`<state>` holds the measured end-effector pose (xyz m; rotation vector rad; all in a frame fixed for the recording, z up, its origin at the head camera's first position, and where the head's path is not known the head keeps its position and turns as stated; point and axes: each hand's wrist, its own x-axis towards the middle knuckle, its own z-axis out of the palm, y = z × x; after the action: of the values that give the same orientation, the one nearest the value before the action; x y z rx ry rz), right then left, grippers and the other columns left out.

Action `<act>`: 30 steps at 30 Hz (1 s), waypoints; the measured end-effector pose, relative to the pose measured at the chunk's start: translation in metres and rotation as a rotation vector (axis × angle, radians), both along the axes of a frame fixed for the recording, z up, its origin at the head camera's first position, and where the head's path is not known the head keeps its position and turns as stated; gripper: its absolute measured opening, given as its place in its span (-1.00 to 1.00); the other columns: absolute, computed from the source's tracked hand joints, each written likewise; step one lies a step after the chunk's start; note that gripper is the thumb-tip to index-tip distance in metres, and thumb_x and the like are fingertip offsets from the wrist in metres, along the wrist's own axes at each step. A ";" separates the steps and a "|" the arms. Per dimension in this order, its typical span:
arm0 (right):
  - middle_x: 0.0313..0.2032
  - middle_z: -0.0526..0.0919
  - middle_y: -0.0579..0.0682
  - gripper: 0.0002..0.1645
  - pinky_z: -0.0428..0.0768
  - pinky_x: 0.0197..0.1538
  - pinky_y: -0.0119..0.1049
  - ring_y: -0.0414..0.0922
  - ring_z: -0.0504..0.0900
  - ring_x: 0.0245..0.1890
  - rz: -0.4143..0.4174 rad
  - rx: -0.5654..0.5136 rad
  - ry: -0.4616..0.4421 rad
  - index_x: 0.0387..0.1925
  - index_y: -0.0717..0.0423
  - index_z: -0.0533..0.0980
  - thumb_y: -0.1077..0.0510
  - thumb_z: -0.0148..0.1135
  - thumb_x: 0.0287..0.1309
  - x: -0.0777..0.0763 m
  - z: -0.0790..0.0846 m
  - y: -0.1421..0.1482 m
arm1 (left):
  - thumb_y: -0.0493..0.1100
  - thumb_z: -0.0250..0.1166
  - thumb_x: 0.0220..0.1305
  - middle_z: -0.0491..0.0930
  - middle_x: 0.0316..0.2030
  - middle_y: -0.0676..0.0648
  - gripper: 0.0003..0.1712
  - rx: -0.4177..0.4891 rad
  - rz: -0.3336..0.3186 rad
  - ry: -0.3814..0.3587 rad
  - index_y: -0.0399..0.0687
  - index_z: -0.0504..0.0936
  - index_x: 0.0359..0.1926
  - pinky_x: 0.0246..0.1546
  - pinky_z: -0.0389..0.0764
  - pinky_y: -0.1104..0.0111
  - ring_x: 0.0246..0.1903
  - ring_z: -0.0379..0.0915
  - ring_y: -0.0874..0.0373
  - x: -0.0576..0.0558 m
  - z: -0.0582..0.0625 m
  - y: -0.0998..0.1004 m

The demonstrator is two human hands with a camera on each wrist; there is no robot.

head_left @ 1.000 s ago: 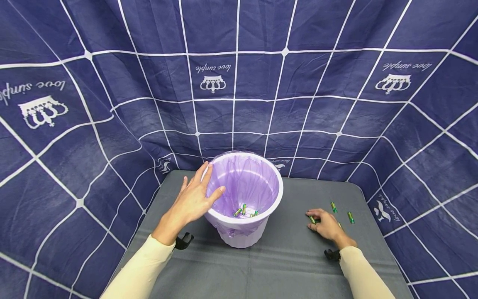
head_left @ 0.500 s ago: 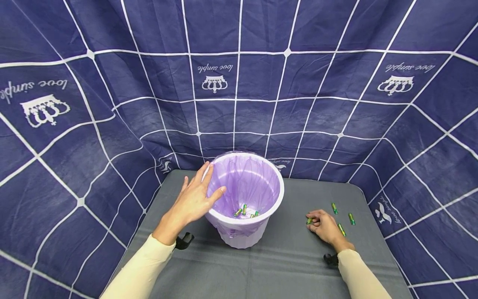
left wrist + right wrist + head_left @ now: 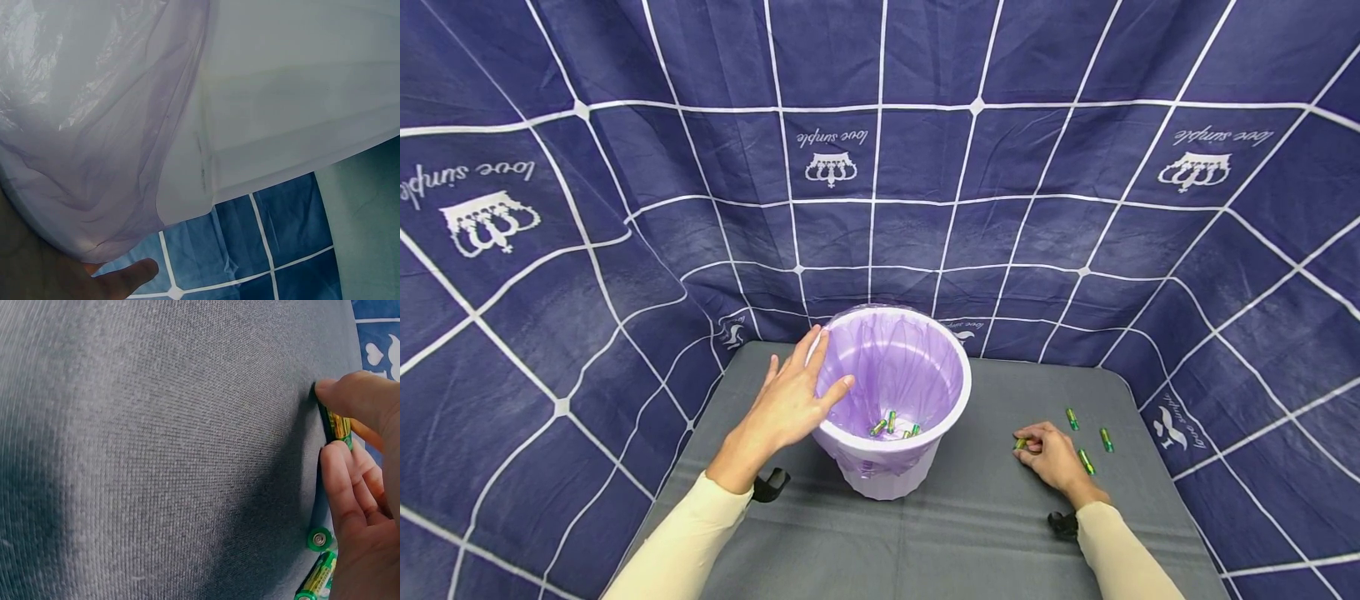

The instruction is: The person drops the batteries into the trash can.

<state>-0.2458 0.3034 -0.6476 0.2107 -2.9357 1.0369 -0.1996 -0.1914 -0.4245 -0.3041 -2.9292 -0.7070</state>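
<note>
A white trash bin [image 3: 891,482], lined with a thin purple plastic bag [image 3: 917,367], stands upright on the grey surface. Several green-and-yellow batteries [image 3: 892,421] lie at its bottom. My left hand [image 3: 790,400] rests at the bin's left rim with fingers spread; the left wrist view shows the bag folded over the outside of the bin. To the right of the bin, low over the cloth, my right hand [image 3: 1051,457] pinches a battery [image 3: 340,428] between thumb and fingers. Beside that hand lie three loose batteries, the nearest battery [image 3: 1086,461] close to its wrist side.
The grey cloth surface [image 3: 970,533] spreads around the bin. A dark blue curtain [image 3: 910,233] with white grid lines encloses the back and both sides. Black straps [image 3: 771,485] sit at both wrists.
The right hand has drawn back slightly and now has the battery between its fingertips; one battery formerly behind the hand is in plain view. The left hand stays at the rim.
</note>
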 end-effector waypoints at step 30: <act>0.19 0.82 0.20 -0.62 0.90 0.11 0.19 0.27 0.92 0.00 0.076 -0.069 0.341 0.14 0.18 0.87 0.28 0.73 0.32 -0.017 0.079 -0.038 | 0.50 0.15 0.70 -0.10 0.95 -0.12 0.17 -0.009 0.003 -0.005 -0.09 0.02 0.93 0.83 -0.21 -0.54 0.94 -0.20 -0.22 0.001 0.001 -0.002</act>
<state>-0.2631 0.2655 -0.5687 0.4518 -2.6012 0.9953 -0.1983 -0.1929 -0.4239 -0.2987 -2.9374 -0.6950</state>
